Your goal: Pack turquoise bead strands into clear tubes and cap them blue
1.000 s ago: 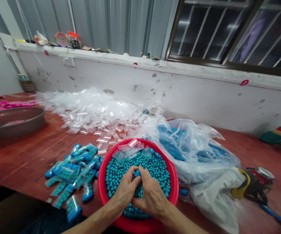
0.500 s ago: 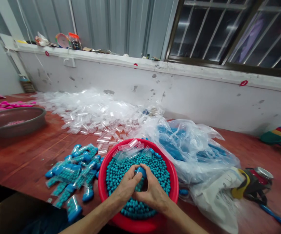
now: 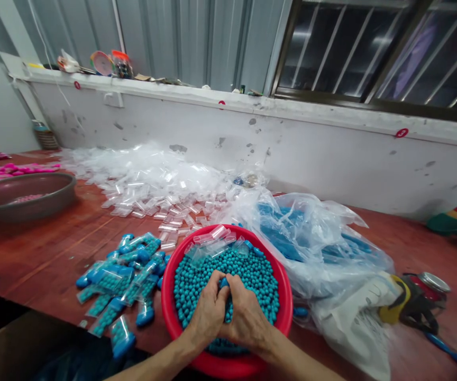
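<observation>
A red basin holds a mass of teal beads, with clear plastic tubes lying at its far rim. Over the beads, my left hand and my right hand meet at the fingertips around a blue cap. Both hands are closed on this capped piece; most of it is hidden by the fingers. Left of the basin, a pile of bead-filled clear tubes with blue caps rests on the red table.
Clear empty tubes are heaped behind the basin. A plastic bag of blue pieces and a white sack lie to the right. A brown basin and pink pieces sit at far left.
My fingers have closed in around the blue cap, which now shows less. My right hand has turned inward, and the gap between the hands has narrowed.
</observation>
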Demonstrator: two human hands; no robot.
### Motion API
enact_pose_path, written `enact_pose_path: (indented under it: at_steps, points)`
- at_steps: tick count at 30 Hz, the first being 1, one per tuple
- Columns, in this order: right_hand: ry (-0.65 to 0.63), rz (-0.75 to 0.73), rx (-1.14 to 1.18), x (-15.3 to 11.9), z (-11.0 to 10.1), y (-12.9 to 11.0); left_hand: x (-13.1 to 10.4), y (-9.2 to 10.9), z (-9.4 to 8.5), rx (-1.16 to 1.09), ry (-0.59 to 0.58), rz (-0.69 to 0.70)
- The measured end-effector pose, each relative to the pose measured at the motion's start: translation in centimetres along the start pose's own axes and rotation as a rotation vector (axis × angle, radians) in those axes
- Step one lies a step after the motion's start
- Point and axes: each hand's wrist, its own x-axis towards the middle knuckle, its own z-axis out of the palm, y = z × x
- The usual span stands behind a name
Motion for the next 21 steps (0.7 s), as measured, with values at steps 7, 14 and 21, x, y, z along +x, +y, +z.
enact_pose_path:
  at_steps: [7, 14, 21]
  points:
    - [-0.212, 0.072, 0.244, 0.3, -1.1, 0.7, 1.2, 0.1, -4.6, 0.123, -0.067, -0.02]
    - [-0.283, 0.137, 0.086, 0.2, -2.5, 3.8, 2.7, 0.0, -14.0, 0.911, 0.394, 0.014]
    - [-0.283, 0.073, -0.1, 0.4, -2.4, 3.3, 4.6, -0.7, -8.9, 1.206, 0.162, 0.029]
